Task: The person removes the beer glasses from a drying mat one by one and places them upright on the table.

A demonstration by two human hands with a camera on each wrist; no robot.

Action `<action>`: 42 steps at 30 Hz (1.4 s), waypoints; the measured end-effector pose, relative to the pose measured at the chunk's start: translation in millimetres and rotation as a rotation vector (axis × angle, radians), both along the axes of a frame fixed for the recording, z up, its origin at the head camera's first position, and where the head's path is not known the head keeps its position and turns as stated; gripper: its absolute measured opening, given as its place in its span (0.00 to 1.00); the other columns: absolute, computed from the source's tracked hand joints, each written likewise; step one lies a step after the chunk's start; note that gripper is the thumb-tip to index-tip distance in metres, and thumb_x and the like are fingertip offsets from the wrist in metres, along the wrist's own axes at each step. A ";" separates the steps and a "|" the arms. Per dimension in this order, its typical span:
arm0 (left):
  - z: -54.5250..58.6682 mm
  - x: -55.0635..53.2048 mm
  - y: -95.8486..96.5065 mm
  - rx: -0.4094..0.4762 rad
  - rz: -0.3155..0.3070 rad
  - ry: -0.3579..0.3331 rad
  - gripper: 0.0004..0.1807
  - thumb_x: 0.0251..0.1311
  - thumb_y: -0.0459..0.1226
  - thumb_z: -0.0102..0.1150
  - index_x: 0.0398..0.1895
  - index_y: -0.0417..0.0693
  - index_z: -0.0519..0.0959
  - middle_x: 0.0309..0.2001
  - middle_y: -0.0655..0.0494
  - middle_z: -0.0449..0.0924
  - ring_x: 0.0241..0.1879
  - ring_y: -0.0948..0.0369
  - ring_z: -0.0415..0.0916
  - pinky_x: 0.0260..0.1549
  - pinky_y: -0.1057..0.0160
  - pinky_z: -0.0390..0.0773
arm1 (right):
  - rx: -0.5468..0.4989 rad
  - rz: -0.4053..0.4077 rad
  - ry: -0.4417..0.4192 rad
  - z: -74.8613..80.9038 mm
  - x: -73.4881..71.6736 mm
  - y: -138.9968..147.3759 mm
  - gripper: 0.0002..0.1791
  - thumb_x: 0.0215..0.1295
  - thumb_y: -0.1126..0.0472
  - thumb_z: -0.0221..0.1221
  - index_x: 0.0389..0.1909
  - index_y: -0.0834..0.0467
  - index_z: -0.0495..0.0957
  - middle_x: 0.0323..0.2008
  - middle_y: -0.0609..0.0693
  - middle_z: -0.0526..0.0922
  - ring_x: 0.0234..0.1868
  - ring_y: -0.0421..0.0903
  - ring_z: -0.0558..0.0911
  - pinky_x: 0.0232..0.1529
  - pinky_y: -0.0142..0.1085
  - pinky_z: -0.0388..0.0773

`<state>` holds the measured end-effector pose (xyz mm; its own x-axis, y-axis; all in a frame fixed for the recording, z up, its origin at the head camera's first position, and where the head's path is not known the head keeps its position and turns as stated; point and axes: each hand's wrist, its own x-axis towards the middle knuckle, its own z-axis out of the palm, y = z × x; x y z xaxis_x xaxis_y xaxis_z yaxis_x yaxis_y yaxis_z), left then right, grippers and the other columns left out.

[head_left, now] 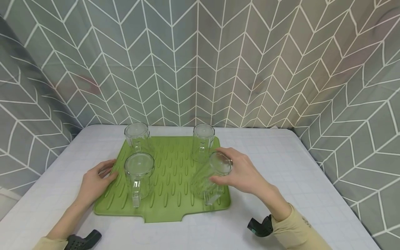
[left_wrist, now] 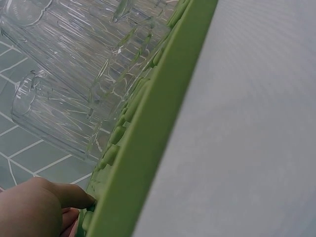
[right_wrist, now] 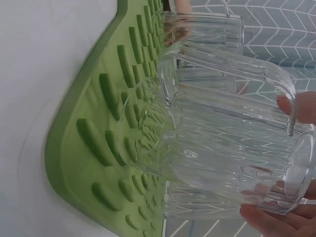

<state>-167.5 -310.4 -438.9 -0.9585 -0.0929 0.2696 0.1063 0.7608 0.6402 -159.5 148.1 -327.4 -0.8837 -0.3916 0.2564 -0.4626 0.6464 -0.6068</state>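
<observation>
Head feed, mid-frame: I log the mugs [head_left: 139, 166] as clear, glossy, apparently glass; walls look fluted in my wrist feeds. Mat [head_left: 165, 214], centre: rubbery or soft plastic, satin, with raised ribs and a smooth edge. Bench [head_left: 175, 238] surface, lower frame: matt; I can't tell cloth from plastic. Backdrop [head_left: 197, 69], upper frame: creased, cloth-like, low sheen. Sleeve [head_left: 300, 229], lower right: matt cloth. Wrist mount [head_left: 82, 241], lower left: dull plastic.

Four mugs [head_left: 139, 164], one mat [head_left: 170, 205]
</observation>
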 end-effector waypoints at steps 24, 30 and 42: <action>0.0 -1.8 1.3 -0.004 0.008 -0.001 0.27 0.66 0.37 0.61 0.64 0.30 0.71 0.61 0.28 0.74 0.57 0.34 0.75 0.47 0.75 0.78 | 0.020 -0.023 -0.080 2.6 -0.1 18.7 0.49 0.46 0.49 0.77 0.69 0.59 0.68 0.59 0.54 0.80 0.55 0.52 0.80 0.56 0.52 0.81; 0.6 -1.5 0.9 -0.011 0.013 0.003 0.27 0.66 0.37 0.61 0.63 0.30 0.71 0.61 0.28 0.74 0.57 0.34 0.76 0.46 0.77 0.78 | -0.005 -0.009 -0.094 -1.4 -1.4 26.6 0.47 0.48 0.49 0.76 0.68 0.61 0.69 0.57 0.56 0.82 0.55 0.55 0.81 0.54 0.53 0.82; 1.0 -0.6 1.1 -0.009 0.010 -0.004 0.27 0.67 0.37 0.61 0.64 0.29 0.71 0.61 0.28 0.74 0.57 0.34 0.76 0.46 0.78 0.77 | -0.059 0.006 -0.141 -5.5 -4.8 37.6 0.44 0.50 0.49 0.76 0.67 0.59 0.70 0.55 0.56 0.82 0.54 0.56 0.82 0.52 0.49 0.84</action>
<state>-168.1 -309.2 -437.9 -0.9587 -0.1004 0.2663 0.0958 0.7674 0.6340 -164.3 185.7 -332.9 -0.9103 -0.3847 0.1530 -0.3740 0.6054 -0.7026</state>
